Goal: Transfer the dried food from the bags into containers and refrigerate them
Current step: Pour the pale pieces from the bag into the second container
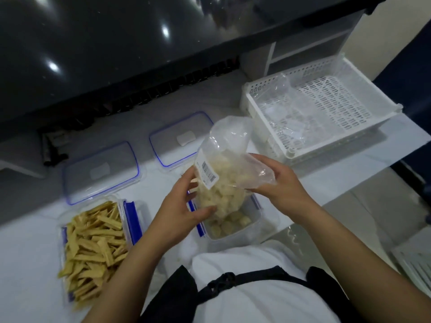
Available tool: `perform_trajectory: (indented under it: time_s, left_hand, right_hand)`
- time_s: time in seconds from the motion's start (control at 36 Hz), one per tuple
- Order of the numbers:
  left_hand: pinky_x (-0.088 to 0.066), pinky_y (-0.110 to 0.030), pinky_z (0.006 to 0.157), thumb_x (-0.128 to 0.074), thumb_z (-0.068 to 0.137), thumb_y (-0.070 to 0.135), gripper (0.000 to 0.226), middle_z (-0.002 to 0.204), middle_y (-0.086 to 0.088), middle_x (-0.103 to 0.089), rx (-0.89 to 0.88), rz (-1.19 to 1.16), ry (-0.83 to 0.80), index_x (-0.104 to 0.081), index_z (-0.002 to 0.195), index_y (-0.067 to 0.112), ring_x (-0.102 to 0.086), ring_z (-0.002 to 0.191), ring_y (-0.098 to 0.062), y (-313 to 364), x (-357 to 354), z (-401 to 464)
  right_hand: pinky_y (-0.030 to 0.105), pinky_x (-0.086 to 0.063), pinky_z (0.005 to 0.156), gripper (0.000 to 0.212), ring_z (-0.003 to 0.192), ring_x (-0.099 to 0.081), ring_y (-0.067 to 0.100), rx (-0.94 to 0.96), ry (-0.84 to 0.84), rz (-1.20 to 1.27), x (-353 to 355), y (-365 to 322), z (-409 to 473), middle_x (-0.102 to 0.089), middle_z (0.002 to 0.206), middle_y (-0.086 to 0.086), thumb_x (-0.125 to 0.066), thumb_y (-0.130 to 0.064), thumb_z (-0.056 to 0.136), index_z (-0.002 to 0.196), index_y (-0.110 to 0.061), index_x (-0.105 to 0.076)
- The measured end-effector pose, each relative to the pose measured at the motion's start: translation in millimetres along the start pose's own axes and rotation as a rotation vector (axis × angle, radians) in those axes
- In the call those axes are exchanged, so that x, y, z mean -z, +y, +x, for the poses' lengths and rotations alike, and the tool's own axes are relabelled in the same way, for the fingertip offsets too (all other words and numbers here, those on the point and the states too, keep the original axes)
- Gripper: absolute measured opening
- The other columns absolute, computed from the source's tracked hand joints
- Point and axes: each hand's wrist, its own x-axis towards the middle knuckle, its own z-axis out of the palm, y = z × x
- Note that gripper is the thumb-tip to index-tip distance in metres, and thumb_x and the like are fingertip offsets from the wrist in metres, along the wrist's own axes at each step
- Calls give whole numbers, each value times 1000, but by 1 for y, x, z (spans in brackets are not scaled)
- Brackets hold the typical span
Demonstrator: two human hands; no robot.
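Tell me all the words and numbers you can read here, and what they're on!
None can be read.
White sticker on the clear bag: a barcode and small print, too blurred to read.
Pale patches on the two lids: no readable text.

1. Your left hand (179, 213) and right hand (277, 183) grip the clear bag (224, 173), upended.
2. Below your fingers (205, 209), pale pieces lie in the open container (233, 227).
3. Left of them sits the tub of yellow strips (93, 248).
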Motion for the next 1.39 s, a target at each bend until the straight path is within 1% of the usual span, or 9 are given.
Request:
perform_trajectory:
  time_s: [0.28, 0.42, 0.53, 0.64, 0.81, 0.92, 1.0, 1.14, 1.39]
  left_hand:
    - [-53, -31, 96, -53, 101, 13, 36, 123, 16, -69, -56, -255, 232, -64, 125, 37, -63, 118, -6, 17, -11, -4]
    - [-57, -38, 94, -52, 101, 12, 45, 102, 20, -75, 71, -349, 328, -76, 89, 48, -70, 99, -2, 23, -15, -5]
    - [-55, -45, 99, -48, 102, 10, 28, 113, 3, -74, 101, -374, 342, -70, 116, 19, -69, 108, -15, 22, -13, -6]
    - [-50, -42, 106, -62, 91, -4, 53, 128, 15, -65, 69, -331, 244, -61, 126, 36, -59, 122, -4, 21, -11, -12]
    - [-41, -27, 109, -85, 76, 16, 101, 145, 27, -44, 13, -345, 40, -25, 139, 66, -42, 136, 3, 13, -19, -18]
    - [-53, -26, 94, -81, 80, 17, 84, 130, 12, -62, -40, -354, 227, -32, 134, 59, -58, 123, -4, 17, -30, -16]
    - [-59, -29, 84, -69, 92, 16, 62, 115, 7, -71, -35, -370, 388, -37, 134, 48, -67, 110, -8, 14, -33, -12]
    - [-62, -32, 78, -71, 91, 16, 67, 117, 7, -67, -53, -338, 552, -30, 133, 48, -70, 103, -10, 5, -35, -12]
    - [-61, -44, 85, -63, 97, 19, 40, 127, 26, -53, -121, -184, 563, -53, 117, 52, -61, 113, -6, -9, -39, -2]
  right_hand:
    - [18, -54, 80, 35, 99, -70, 3, -1, -75, 75, 3, 1, 1, -77, 104, -10, -67, 5, 86, 115, -14, -73]
    - [32, -59, 71, 17, 85, -74, 24, -44, -46, 59, 0, 0, 13, -78, 89, 5, -71, -8, 86, 94, -20, -80]
    - [36, -62, 75, 19, 83, -74, 17, -7, -84, 142, -7, -19, 17, -78, 88, 0, -70, -8, 86, 88, -24, -80]
    - [44, -61, 69, 17, 78, -71, 26, -52, -13, 140, -17, -15, 32, -76, 87, 16, -72, -6, 86, 79, -20, -79]
    - [39, -60, 53, 32, 71, -70, 16, -74, 154, 99, -36, -2, 39, -61, 96, -5, -79, -6, 80, 89, -18, -51]
    - [54, -59, 63, 19, 73, -68, 27, 63, 156, -33, -45, 2, 35, -61, 76, 1, -75, -10, 83, 79, -11, -56]
    - [46, -58, 79, 4, 91, -67, 16, 202, 57, -109, -44, 6, 29, -67, 93, -3, -71, -16, 84, 85, -20, -70]
    - [18, -35, 110, 42, 130, -45, -6, 365, -99, -286, -31, 20, 13, -50, 134, -29, -62, -25, 89, 123, -48, -53]
    - [37, -24, 119, 65, 147, -20, 13, 360, -83, -599, -24, 40, 17, -19, 162, -11, -54, -52, 88, 146, -25, -44]
